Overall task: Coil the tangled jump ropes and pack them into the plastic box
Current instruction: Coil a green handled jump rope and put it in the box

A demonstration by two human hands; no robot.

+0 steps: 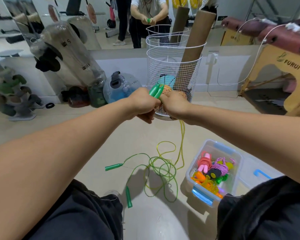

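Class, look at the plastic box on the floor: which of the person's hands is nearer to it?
Right. The right hand is above the plastic box and slightly left of it; the left hand is farther left.

— Any writing to read here?
— "FURUI" with a small leaf-like logo, on the tan wooden stand [290, 66], far right of the right hand [175, 105].
— Numbers?
— A "5" and a "10", mirrored, on the clear tall cylinders [71, 54] up and left of the left hand [144, 106]. The blue jug's marks are too small.
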